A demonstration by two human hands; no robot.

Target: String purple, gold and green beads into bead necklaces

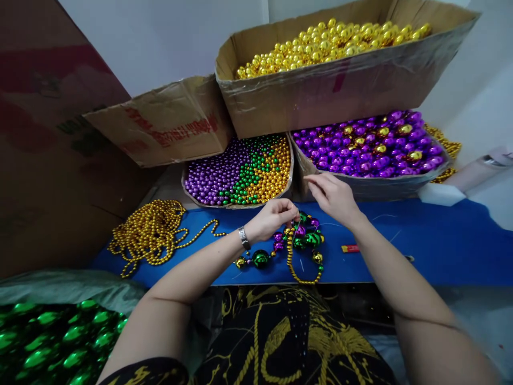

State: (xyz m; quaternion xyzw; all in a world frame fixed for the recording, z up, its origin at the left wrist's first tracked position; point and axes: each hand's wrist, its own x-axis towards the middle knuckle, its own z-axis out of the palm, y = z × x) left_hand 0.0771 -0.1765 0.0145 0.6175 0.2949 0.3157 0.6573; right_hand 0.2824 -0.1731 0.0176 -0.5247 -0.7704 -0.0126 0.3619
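My left hand [273, 218], with a metal watch [243, 238] at the wrist, is pinched closed at the top of a bead necklace [289, 251]. The necklace hangs in a loop of small gold beads, with large green, purple and gold beads lying on the blue tabletop [441, 240]. To the right and slightly higher, my right hand [332, 197] has its thumb and fingertips pressed together before the box of purple beads. Whatever sits in that pinch is too fine to make out. A thin clear thread shows below the right hand.
An open carton of gold beads [340, 88] stands above boxes of small mixed beads [240, 176] and big purple beads [368, 144]. A heap of gold bead strands [150, 235] lies left. A red-yellow lighter-like item [350, 248] lies right. Green beads [60, 342] fill a sack lower left.
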